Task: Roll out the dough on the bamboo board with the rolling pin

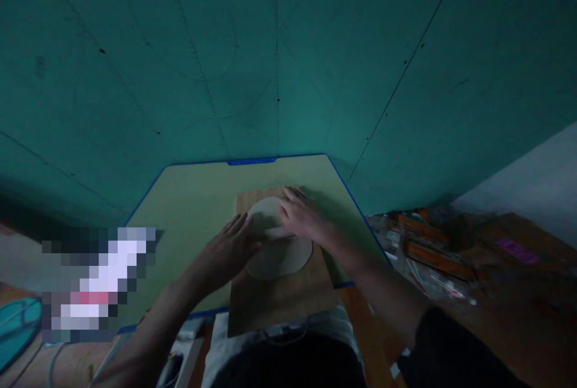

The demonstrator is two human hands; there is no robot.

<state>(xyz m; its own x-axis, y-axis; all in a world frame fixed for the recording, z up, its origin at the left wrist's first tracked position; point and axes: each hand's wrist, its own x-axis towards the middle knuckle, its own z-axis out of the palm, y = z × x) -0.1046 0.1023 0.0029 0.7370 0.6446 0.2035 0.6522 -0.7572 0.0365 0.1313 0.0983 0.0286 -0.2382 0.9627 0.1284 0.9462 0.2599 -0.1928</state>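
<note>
A flat, rounded pale sheet (282, 260), like dough or clay, lies on a wooden board (283, 304). Across its middle runs a short pale rod (276, 232) that looks like a rolling pin, its ends hidden under my hands. My left hand (237, 237) rests over the rod's left end, fingers stretched forward at the sheet's left edge. Over the right end lies my right hand (298, 213), palm down, its fingers extended past the sheet's upper right edge onto the board.
Beneath the board is a pale green table top (193, 195) with a blue rim, against a green wall (279, 63). A blurred-out patch (103, 280) covers something at the left. Boxes and plastic-wrapped items (437, 249) crowd the floor at right.
</note>
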